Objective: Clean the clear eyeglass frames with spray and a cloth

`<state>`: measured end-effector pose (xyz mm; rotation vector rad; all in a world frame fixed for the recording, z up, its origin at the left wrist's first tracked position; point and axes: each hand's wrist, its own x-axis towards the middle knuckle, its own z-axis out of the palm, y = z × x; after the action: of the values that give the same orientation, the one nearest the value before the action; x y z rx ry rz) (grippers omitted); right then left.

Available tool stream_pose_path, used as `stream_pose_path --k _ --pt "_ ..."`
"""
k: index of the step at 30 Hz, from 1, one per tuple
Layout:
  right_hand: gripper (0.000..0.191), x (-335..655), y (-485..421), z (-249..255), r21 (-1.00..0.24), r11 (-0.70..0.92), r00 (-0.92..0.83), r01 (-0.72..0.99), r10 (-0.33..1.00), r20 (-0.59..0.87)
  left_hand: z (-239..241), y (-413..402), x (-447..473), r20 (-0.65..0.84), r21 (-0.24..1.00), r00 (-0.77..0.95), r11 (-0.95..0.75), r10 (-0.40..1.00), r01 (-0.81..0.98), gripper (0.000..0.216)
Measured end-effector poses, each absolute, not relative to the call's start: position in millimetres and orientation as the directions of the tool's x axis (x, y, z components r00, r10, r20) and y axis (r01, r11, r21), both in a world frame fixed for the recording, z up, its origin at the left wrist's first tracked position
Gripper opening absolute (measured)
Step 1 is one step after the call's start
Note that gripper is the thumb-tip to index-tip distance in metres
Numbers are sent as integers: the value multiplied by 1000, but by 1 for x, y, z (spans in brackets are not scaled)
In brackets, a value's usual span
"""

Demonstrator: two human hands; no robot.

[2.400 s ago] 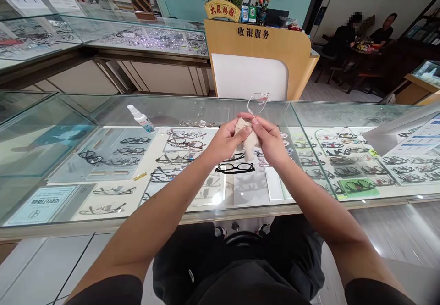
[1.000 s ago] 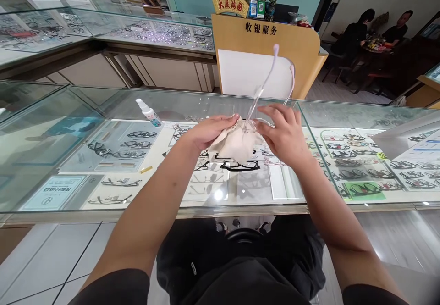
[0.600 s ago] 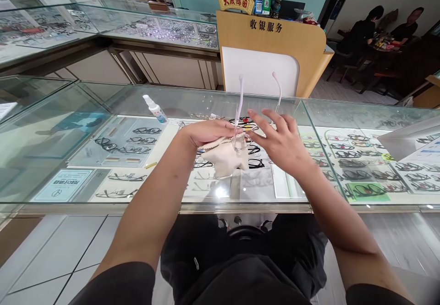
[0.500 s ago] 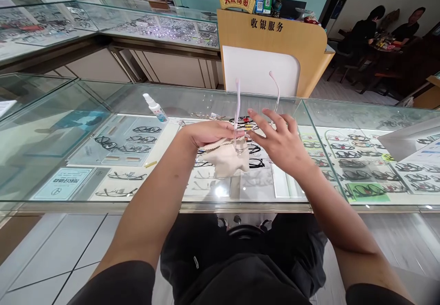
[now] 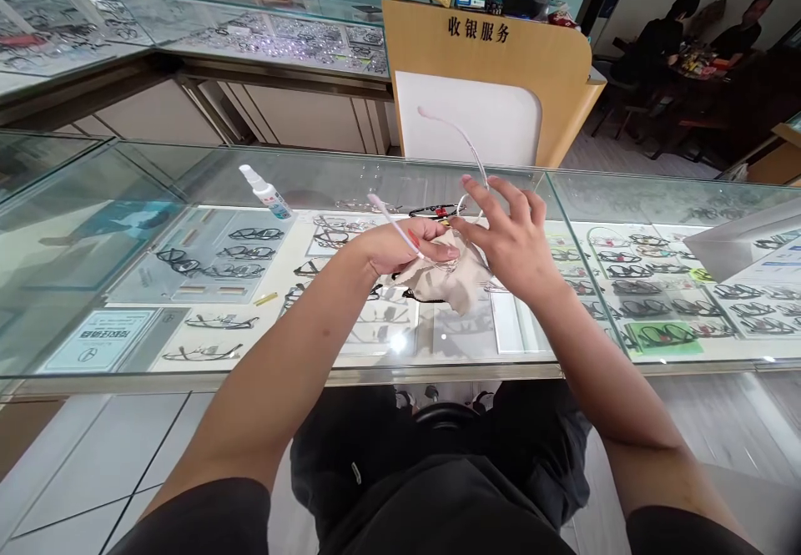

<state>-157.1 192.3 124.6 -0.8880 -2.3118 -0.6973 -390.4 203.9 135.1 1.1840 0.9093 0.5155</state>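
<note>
Above the glass counter (image 5: 156,196) I hold a pair of clear-framed glasses (image 5: 463,142) with pale pink temple tips. My left hand (image 5: 400,248) is closed on a beige cleaning cloth (image 5: 454,281) and on the front of the glasses. One temple sticks out to the left over this hand, the other arcs up and back. My right hand (image 5: 510,234) touches the frame from the right with thumb and forefinger, its other fingers spread. A small spray bottle (image 5: 266,194) lies on the glass to the left.
Under the glass lie several rows of spectacle frames (image 5: 244,250). A wooden cashier desk (image 5: 501,79) stands behind the counter. Two people sit at a table (image 5: 688,63) at the back right. A white sign stand (image 5: 738,242) is on the counter's right.
The glasses have been turned: the temples pointed up, and now one lies out to the left. The cloth has shifted right under the frame. My right hand stays at the frame.
</note>
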Motion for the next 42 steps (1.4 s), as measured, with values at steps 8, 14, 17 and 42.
stream_pose_path --k 8,14,17,42 --pt "26 -157 214 114 -611 659 -160 438 726 669 124 206 -376 7 984 399 65 917 -166 55" --pt "50 -168 219 108 -947 315 -251 -57 914 319 109 209 -362 109 978 292 -50 950 -203 64" --pt "49 -172 217 109 -952 267 -216 -151 931 296 107 209 -361 103 983 305 -49 947 -179 64" --pt "40 -172 217 105 -949 -11 -295 -315 951 87 101 204 -354 51 980 295 8 954 -197 59"
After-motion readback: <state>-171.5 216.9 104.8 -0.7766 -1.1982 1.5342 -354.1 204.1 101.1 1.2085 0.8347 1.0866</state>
